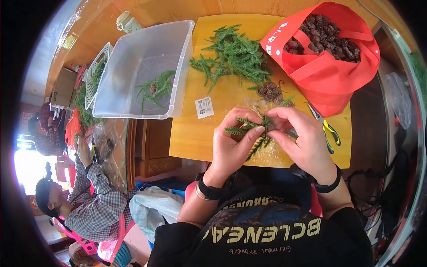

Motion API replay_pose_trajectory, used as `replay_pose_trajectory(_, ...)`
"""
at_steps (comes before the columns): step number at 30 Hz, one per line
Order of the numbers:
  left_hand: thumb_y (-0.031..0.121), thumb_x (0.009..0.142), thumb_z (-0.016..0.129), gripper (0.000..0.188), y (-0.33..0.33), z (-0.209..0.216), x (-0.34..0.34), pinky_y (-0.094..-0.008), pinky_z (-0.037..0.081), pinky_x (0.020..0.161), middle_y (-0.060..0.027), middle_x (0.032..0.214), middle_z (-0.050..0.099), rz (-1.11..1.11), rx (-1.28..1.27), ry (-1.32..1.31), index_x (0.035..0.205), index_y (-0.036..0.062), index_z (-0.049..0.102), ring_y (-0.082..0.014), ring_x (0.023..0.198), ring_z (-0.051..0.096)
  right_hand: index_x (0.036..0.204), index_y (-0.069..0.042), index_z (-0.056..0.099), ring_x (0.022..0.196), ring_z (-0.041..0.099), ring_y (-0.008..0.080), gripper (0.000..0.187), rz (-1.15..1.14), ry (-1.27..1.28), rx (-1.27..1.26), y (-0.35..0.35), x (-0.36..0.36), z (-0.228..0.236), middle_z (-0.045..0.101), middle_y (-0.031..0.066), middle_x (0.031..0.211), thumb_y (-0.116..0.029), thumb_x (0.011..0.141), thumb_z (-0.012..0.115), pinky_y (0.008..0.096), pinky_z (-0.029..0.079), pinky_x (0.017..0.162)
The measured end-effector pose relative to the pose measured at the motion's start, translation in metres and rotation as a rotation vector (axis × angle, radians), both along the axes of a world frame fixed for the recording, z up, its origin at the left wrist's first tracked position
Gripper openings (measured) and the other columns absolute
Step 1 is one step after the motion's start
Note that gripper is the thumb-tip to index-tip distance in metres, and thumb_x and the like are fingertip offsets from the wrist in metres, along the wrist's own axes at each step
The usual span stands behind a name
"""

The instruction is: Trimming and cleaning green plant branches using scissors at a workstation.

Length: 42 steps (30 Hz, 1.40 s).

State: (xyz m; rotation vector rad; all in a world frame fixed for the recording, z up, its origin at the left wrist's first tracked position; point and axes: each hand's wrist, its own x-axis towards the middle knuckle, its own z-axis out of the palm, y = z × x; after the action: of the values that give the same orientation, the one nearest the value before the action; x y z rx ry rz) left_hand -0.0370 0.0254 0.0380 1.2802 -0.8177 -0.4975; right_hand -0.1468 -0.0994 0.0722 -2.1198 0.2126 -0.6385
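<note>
A green artificial pine sprig (259, 147) is held between my two hands over the near part of the yellow board (187, 133). My left hand (231, 140) pinches it between thumb and fingers, its needles fanning out to the left and downward. My right hand (304, 138) is closed at the sprig's centre, fingertips close to the left thumb; whether it also grips a cone or wire there is hidden. Just beyond my hands lies a brown pine cone (270, 92). Pliers with yellow-and-black handles (329, 130) rest to the right of my right hand.
A heap of green sprigs (235, 55) lies at the back. At left stands a clear plastic bin (133, 58) with a sprig and cone inside; at right, a red bag (320, 80) full of pine cones (327, 38). A label (204, 107) lies mid-board. Another person (100, 200) sits at far left.
</note>
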Motion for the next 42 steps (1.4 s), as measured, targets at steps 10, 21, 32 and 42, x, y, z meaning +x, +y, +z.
replay_pose_trajectory(10, -0.005, 0.073, 0.067, 0.023, 0.0, -0.007, -0.001, -0.0238, 0.047, 0.072, -0.0064, 0.095, 0.055, 0.053, -0.067, -0.177, 0.092, 0.0011, 0.056, -0.0142, 0.086, 0.056, 0.102, -0.001, 0.054, 0.072, 0.063, 0.0203, 0.032, -0.005, 0.034, 0.127, 0.004, 0.001, -0.002, 0.061, 0.0111, 0.082, 0.002, 0.073, 0.066, 0.0296, 0.051, 0.064)
replay_pose_trajectory(21, -0.017, 0.072, 0.062, 0.038, 0.004, -0.012, 0.009, -0.0329, 0.049, 0.087, -0.0098, 0.109, 0.047, -0.086, -0.03, -0.192, 0.1, 0.0017, 0.044, -0.0205, 0.103, 0.055, 0.108, 0.0, 0.053, 0.087, 0.062, 0.0194, 0.037, 0.068, 0.052, 0.123, 0.0, 0.002, 0.005, 0.059, 0.0108, 0.095, 0.009, 0.073, 0.061, 0.0283, 0.051, 0.076)
replay_pose_trajectory(32, -0.013, 0.073, 0.062, 0.034, 0.001, -0.007, 0.001, -0.0254, 0.05, 0.08, -0.0075, 0.105, 0.047, -0.079, -0.177, 0.102, 0.098, 0.0025, 0.047, -0.0144, 0.097, 0.054, 0.101, -0.003, 0.055, 0.092, 0.057, 0.0284, 0.041, 0.013, 0.025, -0.328, -0.007, 0.003, 0.02, 0.055, 0.0121, 0.106, 0.001, 0.062, 0.071, 0.0351, 0.047, 0.074)
replay_pose_trajectory(42, -0.011, 0.071, 0.065, 0.035, 0.002, -0.006, 0.002, -0.024, 0.047, 0.074, -0.0082, 0.104, 0.048, -0.101, -0.192, -0.046, 0.099, 0.0026, 0.049, -0.0144, 0.094, 0.053, 0.096, -0.003, 0.054, 0.091, 0.058, 0.0297, 0.035, 0.133, 0.03, -0.217, -0.015, 0.0, 0.014, 0.061, 0.0088, 0.094, -0.006, 0.066, 0.072, 0.0348, 0.045, 0.078)
